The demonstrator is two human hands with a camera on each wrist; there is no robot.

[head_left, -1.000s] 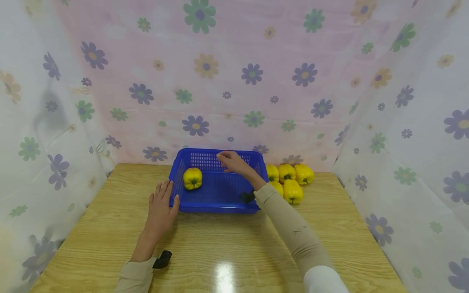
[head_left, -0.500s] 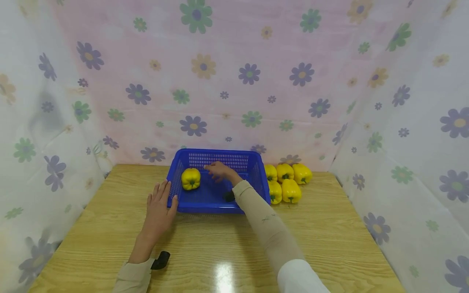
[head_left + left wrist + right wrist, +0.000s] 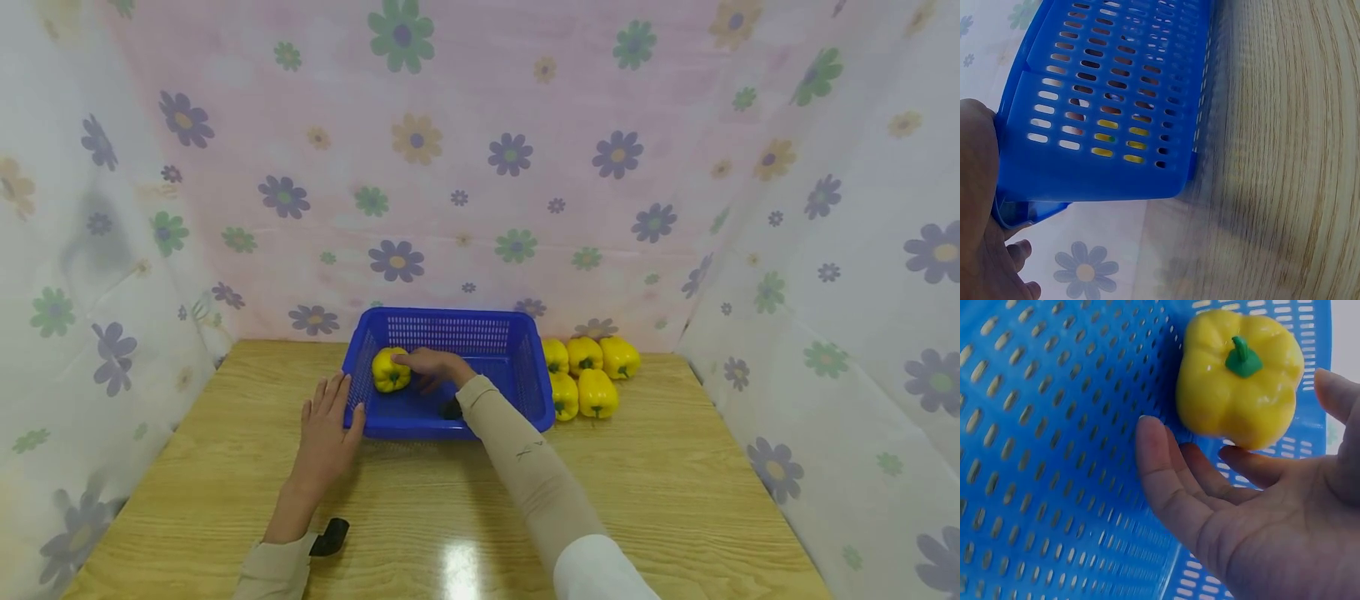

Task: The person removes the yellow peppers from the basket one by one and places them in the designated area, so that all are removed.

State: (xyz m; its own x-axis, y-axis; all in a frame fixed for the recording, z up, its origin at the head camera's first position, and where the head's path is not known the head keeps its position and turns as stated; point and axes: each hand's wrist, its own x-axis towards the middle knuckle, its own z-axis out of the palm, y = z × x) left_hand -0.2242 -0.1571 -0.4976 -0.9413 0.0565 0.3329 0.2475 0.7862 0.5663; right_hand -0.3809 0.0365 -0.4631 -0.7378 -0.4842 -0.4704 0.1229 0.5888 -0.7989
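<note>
A blue plastic basket (image 3: 480,423) with slotted walls stands on the table. Inside it, by the left wall, lies a yellow bell pepper (image 3: 391,370) with a green stem. My right hand (image 3: 1272,519) is in the basket beside this pepper, thumb and fingers spread about its lower side. The pepper is not pinched, though a fingertip lies very close to it or touches it. My left hand (image 3: 326,437) rests on the basket's left rim with its fingers extended. In the left wrist view, part of that hand (image 3: 979,194) shows at the rim.
Several yellow bell peppers (image 3: 597,393) sit in two rows on the table (image 3: 420,525), close against the basket's right side. Flower-patterned cloth (image 3: 465,150) walls off the back and both sides.
My right hand has moved left and down inside the basket, from its right half to the pepper. The left hand stays on the rim, and the pepper has not visibly moved.
</note>
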